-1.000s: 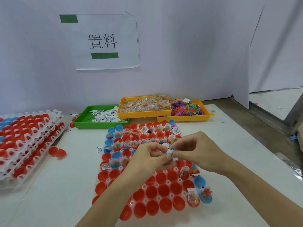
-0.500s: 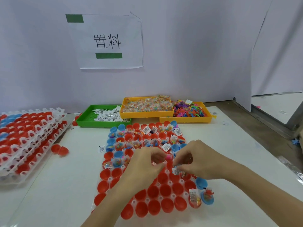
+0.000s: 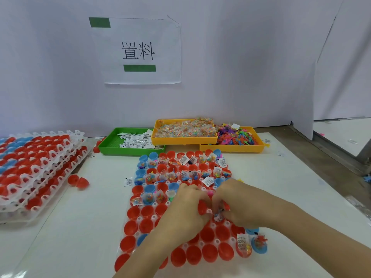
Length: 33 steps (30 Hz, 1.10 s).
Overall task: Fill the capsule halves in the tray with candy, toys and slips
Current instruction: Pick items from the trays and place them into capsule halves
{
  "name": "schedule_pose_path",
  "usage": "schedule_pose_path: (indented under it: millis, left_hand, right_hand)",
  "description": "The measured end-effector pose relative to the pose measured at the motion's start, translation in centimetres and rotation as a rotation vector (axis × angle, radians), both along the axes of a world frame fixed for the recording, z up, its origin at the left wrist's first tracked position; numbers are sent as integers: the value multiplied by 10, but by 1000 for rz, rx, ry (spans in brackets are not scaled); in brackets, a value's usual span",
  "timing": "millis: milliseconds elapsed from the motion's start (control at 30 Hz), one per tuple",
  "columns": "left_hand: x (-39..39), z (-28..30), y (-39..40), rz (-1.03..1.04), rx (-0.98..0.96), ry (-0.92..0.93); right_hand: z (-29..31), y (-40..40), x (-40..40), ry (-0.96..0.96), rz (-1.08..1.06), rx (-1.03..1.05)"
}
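I work on the white desk [image 3: 84, 227], and everything here I place against the capsule tray [image 3: 215, 241] lying flat before me. Beyond its far edge stand the three supply bins: the green bin of slips [image 3: 112, 146] on the left, the yellow bin of candy packets [image 3: 183, 140] in the middle, the yellow bin of plastic toys [image 3: 230, 148] on the right. Well left of the tray sits the stack of filled trays [image 3: 36, 173], with loose red halves [image 3: 78, 181] between.

The tray's far rows already hold candy, toys and slips; the near rows of red halves [image 3: 140, 211] are mostly bare, so I judge the job about half done. My left hand [image 3: 186, 213] and right hand [image 3: 245, 207] meet over the tray's middle, right of centre. My right hand pinches a small printed slip [image 3: 217, 216] just above a red cup; my left hand is curled shut beside it, and I cannot tell whether it holds anything.

I judge I am seating this slip. Next I must press it down so it stays inside the cup, then let go and reach past the tray's far edge for more.

A second ago both my hands were raised above the tray, working the slip between the fingertips; now they have dropped to the cups and moved nearer me.
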<state>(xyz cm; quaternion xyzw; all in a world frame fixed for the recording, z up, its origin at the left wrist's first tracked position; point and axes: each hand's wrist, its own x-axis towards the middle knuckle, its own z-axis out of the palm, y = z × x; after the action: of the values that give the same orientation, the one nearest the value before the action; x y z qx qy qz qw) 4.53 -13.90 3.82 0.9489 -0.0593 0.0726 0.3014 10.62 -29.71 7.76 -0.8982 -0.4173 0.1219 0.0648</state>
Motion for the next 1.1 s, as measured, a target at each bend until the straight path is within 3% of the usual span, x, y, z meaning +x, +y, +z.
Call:
schedule_pose_path:
  millis: [233, 633, 1100]
  left_hand:
    - [4, -3, -2, 26, -4, 9]
    - [3, -3, -8, 0, 61, -27]
    - [-1, 4, -8, -147, 119, -25]
  right_hand:
    - [0, 7, 2, -63, 38, -123]
    - [-7, -2, 11, 42, -9, 24]
    - [-14, 2, 11, -28, 20, 21]
